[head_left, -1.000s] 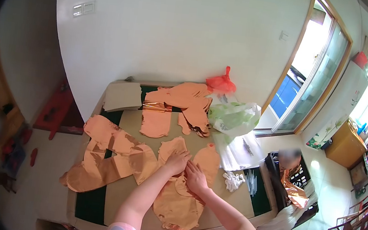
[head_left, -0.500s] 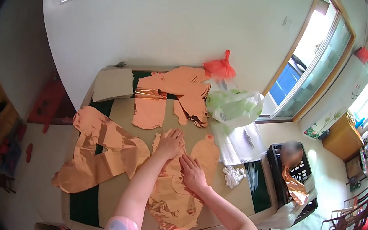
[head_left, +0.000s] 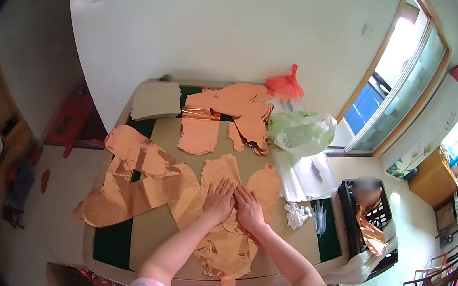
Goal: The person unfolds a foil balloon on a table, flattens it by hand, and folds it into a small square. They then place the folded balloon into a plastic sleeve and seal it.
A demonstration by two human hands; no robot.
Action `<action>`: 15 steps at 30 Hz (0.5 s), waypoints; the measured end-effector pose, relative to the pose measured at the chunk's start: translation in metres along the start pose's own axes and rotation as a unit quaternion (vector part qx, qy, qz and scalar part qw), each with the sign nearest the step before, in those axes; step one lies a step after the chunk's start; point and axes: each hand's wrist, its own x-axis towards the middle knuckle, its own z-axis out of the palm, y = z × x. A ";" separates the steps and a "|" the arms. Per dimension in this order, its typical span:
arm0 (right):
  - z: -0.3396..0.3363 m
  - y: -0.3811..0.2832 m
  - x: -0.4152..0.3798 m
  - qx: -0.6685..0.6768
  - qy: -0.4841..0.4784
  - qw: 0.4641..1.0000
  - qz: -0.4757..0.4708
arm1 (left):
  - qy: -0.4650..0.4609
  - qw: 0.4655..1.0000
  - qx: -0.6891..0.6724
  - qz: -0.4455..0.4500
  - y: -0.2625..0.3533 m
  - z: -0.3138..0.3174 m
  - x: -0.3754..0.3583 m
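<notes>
A flat, uninflated rose-gold foil balloon point(head_left: 224, 251) lies in front of me, wrinkled at its near end, with a small tab at the table edge. My left hand point(head_left: 219, 200) rests flat on it, fingers stretched out. Close beside it, almost touching, my right hand point(head_left: 249, 209) also lies flat on the foil, fingers extended. Neither hand grips anything. To the left spreads a larger foil balloon point(head_left: 123, 210) with a small hole in its middle, its right end reaching the one under my hands.
Several more foil balloons point(head_left: 198, 136) are piled at the back beside a cardboard sheet point(head_left: 156, 101). Rightward are a red bag point(head_left: 285, 85), a green-white plastic bag point(head_left: 301, 133), clear sleeves point(head_left: 305, 181), white ribbon point(head_left: 296, 215), thin straws point(head_left: 320, 218) and a black crate point(head_left: 346, 214).
My left hand has slid toward me along the foil, and my right hand has come up alongside it. The view has shifted slightly.
</notes>
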 end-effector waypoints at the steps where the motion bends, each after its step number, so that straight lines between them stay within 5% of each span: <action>1: -0.001 0.000 0.000 -0.005 0.007 1.000 -0.002 | 0.005 1.000 -0.006 0.003 0.000 -0.001 0.001; 2: -0.002 -0.002 0.000 -0.009 0.015 1.000 -0.002 | -0.002 1.000 0.004 0.001 0.000 -0.001 0.001; 5: -0.036 -0.007 -0.001 0.174 0.020 0.959 0.224 | -0.022 1.000 0.020 -0.004 -0.001 0.003 0.001; 6: -0.038 -0.002 -0.006 0.037 0.112 0.967 0.225 | -0.023 1.000 0.011 -0.009 -0.001 0.004 0.001; 9: -0.038 0.020 -0.030 -0.123 0.165 0.941 0.270 | -0.029 0.999 -0.006 -0.021 -0.001 0.003 0.003; 15: -0.032 0.046 -0.024 -0.056 -0.033 0.930 0.362 | -0.047 0.998 -0.017 -0.027 0.001 0.001 0.002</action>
